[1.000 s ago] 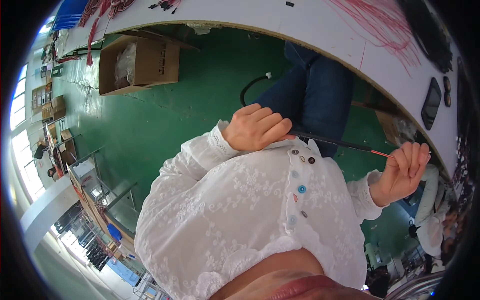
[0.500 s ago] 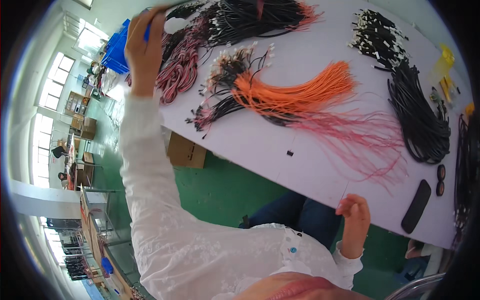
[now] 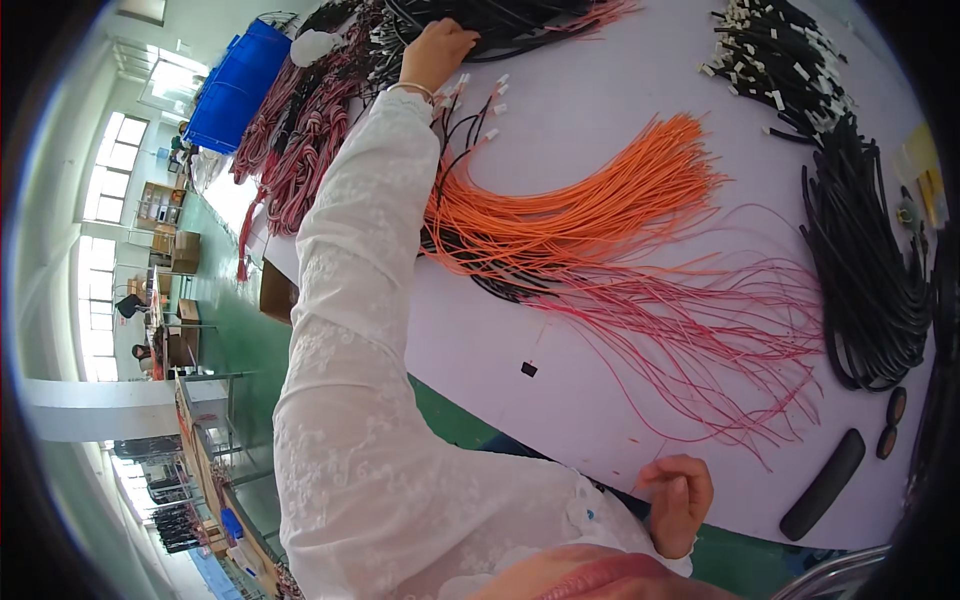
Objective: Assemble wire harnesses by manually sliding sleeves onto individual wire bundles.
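Note:
My left hand (image 3: 437,55) reaches across to the far side of the table, its fingers pinched at the edge of a thick bundle of black cables (image 3: 525,22). My right hand (image 3: 680,500) is curled at the near table edge; anything between its fingers is too small to make out. Between the hands lies a fan of orange wires (image 3: 590,195), partly behind my left sleeve. Thin pink-red wires (image 3: 690,335) spread toward my right hand. A small black piece (image 3: 529,369) lies on the table left of them.
Black cables with white connectors (image 3: 865,260) lie on the right. Near them are a long black bar (image 3: 823,485) and a black object with two round parts (image 3: 891,423). Twisted red-black wires (image 3: 305,165) and a blue bin (image 3: 238,88) are at the far left.
My left hand has moved right, from the far-left wires beside the blue bin to the black cable bundle. My right hand stays curled near the table edge. The view has shifted.

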A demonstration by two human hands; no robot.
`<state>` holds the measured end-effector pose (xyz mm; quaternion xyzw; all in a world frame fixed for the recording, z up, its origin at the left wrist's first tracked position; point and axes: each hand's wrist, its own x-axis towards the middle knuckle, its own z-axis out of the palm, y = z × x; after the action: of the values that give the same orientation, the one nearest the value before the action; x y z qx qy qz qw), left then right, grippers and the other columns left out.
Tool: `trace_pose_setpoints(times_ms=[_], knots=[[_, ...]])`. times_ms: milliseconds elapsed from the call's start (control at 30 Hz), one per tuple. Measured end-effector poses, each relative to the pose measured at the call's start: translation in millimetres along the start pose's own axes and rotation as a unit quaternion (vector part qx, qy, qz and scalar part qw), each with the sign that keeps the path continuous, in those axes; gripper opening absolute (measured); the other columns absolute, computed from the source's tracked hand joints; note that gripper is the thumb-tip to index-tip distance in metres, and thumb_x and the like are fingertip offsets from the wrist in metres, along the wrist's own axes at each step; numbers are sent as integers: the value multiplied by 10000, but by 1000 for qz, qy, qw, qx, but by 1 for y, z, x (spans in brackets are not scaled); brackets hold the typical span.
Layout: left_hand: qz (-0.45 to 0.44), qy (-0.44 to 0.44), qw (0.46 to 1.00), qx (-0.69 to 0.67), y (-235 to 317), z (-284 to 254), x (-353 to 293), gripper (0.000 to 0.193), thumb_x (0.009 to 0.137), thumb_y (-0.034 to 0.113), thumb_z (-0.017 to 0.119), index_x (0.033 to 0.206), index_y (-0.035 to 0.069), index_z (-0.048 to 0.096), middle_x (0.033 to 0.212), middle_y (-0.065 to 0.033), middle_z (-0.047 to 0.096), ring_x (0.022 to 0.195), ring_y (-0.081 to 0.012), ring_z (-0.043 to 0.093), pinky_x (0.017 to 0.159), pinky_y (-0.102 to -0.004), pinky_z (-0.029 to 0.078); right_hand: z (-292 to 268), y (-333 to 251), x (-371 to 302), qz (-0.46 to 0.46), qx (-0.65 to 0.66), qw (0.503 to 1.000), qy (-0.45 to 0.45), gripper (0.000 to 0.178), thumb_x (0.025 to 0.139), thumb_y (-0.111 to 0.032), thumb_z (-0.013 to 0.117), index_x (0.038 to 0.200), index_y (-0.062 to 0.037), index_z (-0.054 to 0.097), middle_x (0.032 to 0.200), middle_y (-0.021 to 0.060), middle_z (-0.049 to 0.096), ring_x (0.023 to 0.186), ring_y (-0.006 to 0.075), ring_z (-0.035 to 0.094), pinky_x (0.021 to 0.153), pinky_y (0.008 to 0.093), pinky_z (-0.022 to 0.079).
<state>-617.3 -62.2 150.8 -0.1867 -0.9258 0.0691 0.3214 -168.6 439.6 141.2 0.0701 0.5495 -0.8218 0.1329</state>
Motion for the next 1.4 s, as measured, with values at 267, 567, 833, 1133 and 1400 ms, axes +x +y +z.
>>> trace_pose_setpoints(times_ms=[267, 567, 833, 1133, 1400], knots=[[-68, -35, 996, -56, -1, 15, -47, 189, 913, 236, 688, 1082, 227, 773, 1116, -38, 661, 1072, -250, 644, 895, -386, 551, -3, 1, -4, -38, -31, 999, 0, 260, 1052, -208, 524, 1083, 41, 591, 948, 156, 660, 817, 214, 642, 743, 340, 528], [-65, -51, 984, -159, 35, -57, -46, 275, 934, 78, 606, 1171, 142, 731, 1161, -97, 669, 1088, -322, 642, 940, -401, 527, 9, 7, 0, -58, -24, 997, 33, 271, 1067, -253, 506, 1100, 8, 574, 909, 94, 627, 792, 163, 573, 751, 283, 460], [82, -225, 928, -286, 99, -181, -121, 371, 843, -71, 578, 1165, 85, 678, 1160, -99, 685, 1024, -346, 668, 857, -371, 553, 9, 9, -2, -95, -38, 994, 38, 248, 1063, -218, 504, 1115, 10, 587, 912, 66, 599, 843, 147, 551, 778, 295, 449], [121, -32, 984, -124, 85, -200, -138, 149, 916, 86, 638, 1063, 90, 658, 1043, -52, 688, 892, -296, 679, 741, -403, 557, 14, 20, 3, -150, -62, 987, 23, 248, 1082, -179, 478, 1152, 18, 612, 961, 60, 610, 847, 132, 554, 805, 270, 464], [-81, -113, 921, -363, 290, -384, -274, 138, 885, 9, 692, 1017, 46, 675, 767, -105, 609, 624, -227, 628, 549, -314, 493, 152, 31, -2, 215, 275, 928, -134, 455, 1093, -351, 440, 1269, 36, 603, 1086, 114, 699, 932, 221, 673, 876, 333, 534]])
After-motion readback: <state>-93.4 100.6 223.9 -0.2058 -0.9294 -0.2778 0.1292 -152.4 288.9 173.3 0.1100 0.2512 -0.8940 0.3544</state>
